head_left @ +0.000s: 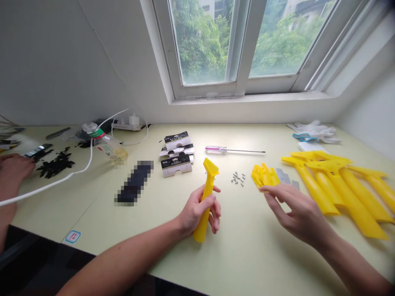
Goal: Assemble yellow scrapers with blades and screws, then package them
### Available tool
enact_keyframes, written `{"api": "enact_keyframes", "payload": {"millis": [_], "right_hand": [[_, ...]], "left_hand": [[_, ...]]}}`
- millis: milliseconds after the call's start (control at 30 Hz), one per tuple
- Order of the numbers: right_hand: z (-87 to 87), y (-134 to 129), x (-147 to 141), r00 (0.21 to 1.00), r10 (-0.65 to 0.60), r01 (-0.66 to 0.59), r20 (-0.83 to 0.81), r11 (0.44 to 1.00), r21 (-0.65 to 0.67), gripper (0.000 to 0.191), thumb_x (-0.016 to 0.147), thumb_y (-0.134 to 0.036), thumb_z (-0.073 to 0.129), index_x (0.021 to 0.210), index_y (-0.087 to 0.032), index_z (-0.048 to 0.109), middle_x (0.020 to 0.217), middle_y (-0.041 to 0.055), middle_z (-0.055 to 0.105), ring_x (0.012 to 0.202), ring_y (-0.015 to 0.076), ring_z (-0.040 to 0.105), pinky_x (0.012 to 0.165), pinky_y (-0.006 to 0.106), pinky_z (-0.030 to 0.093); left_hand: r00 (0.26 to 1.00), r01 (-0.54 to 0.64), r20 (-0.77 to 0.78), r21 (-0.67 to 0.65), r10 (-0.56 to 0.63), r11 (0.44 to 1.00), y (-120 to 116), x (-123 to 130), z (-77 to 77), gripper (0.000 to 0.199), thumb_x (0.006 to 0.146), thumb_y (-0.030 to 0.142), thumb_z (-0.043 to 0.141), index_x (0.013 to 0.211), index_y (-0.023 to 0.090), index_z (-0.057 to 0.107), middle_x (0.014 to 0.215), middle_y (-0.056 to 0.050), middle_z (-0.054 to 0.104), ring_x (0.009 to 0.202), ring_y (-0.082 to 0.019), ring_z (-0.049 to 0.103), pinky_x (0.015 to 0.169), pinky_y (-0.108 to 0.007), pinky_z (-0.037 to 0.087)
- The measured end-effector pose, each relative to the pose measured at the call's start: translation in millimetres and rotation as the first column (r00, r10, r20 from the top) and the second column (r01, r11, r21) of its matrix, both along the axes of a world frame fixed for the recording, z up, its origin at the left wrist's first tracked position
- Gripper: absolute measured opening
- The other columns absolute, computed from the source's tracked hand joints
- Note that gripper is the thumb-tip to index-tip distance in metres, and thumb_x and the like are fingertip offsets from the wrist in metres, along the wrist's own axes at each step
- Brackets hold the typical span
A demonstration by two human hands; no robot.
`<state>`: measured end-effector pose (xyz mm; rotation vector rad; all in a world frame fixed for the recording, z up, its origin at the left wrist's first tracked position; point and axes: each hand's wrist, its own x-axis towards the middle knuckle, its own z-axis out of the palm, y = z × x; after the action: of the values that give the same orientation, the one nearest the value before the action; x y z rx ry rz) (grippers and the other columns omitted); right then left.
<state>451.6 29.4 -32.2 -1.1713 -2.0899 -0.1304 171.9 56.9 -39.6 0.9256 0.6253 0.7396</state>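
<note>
My left hand [199,211] grips the handle of a yellow plastic scraper [207,193], which stands upright with its wide head at the top. My right hand [296,209] hovers with fingers spread, its fingertips at the edge of a heap of small yellow plastic pieces [262,176]. Grey metal blades [284,176] lie just beyond those fingers. Several long yellow scrapers [339,189] lie overlapping to the right of that hand. Small metal screws [238,179] are scattered between my hands, farther up the desk.
A purple-handled screwdriver [216,149] and carded packaging [176,158] lie on the pale desk [247,255]. A pixelated dark object [134,183] lies left of these. At far left, another person's hand [17,170] rests near black pieces [55,163], under a white cable [61,181].
</note>
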Motion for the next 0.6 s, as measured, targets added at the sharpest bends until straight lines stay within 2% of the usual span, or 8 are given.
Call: {"api": "enact_keyframes", "payload": {"millis": [133, 200, 300, 500, 600], "right_hand": [[5.0, 3.7, 10.3, 0.992, -0.123, 0.123, 0.008, 0.992, 0.007, 0.013, 0.093, -0.018, 0.054, 0.098, -0.021, 0.066, 0.081, 0.0044, 0.07, 0.074, 0.0196, 0.067, 0.073, 0.034, 0.052], [7.7, 7.9, 23.1, 0.972, -0.235, 0.236, -0.011, 0.971, 0.03, 0.017, 0.093, -0.021, 0.051, 0.096, -0.019, 0.068, 0.085, 0.0074, 0.072, 0.077, 0.0216, 0.068, 0.075, 0.035, 0.054], [9.7, 16.7, 43.4, 0.934, -0.357, 0.356, -0.006, 0.934, -0.04, 0.022, 0.091, -0.022, 0.049, 0.097, -0.017, 0.07, 0.094, 0.0098, 0.075, 0.087, 0.0246, 0.071, 0.081, 0.038, 0.055], [7.4, 32.1, 55.5, 0.93, -0.362, 0.366, 0.061, 0.901, -0.233, 0.027, 0.091, -0.026, 0.046, 0.101, -0.019, 0.07, 0.099, 0.0089, 0.076, 0.091, 0.0248, 0.071, 0.085, 0.04, 0.056], [8.5, 34.7, 57.4, 0.932, -0.332, 0.362, 0.146, 0.885, -0.293, 0.031, 0.091, -0.028, 0.046, 0.11, -0.018, 0.069, 0.111, 0.0107, 0.074, 0.105, 0.0279, 0.069, 0.094, 0.044, 0.054]], "left_hand": [[0.997, 0.009, -0.073, 0.068, -0.004, 0.998, 5.3, -0.7, 10.0, 0.037, 0.09, 0.044, 0.06, 0.115, 0.02, 0.047, 0.071, 0.002, 0.06, 0.044, -0.013, 0.059, 0.037, -0.024, 0.048], [0.993, -0.033, -0.109, 0.093, 0.043, 0.995, 9.2, -0.7, 12.8, 0.038, 0.088, 0.043, 0.062, 0.114, 0.019, 0.048, 0.074, 0.001, 0.06, 0.044, -0.011, 0.057, 0.036, -0.022, 0.046], [0.987, -0.063, -0.141, 0.11, 0.079, 0.992, 17.6, -1.5, 14.9, 0.038, 0.087, 0.041, 0.064, 0.114, 0.02, 0.048, 0.074, 0.002, 0.059, 0.045, -0.01, 0.056, 0.038, -0.022, 0.045], [0.986, -0.052, -0.154, 0.11, 0.068, 0.993, 28.6, -4.9, 12.2, 0.041, 0.087, 0.046, 0.063, 0.115, 0.021, 0.048, 0.074, 0.003, 0.058, 0.044, -0.01, 0.055, 0.038, -0.022, 0.044], [0.988, -0.046, -0.143, 0.107, 0.061, 0.993, 28.7, -4.5, 10.8, 0.043, 0.085, 0.047, 0.064, 0.114, 0.021, 0.047, 0.075, 0.002, 0.058, 0.044, -0.011, 0.055, 0.038, -0.023, 0.044]]}}
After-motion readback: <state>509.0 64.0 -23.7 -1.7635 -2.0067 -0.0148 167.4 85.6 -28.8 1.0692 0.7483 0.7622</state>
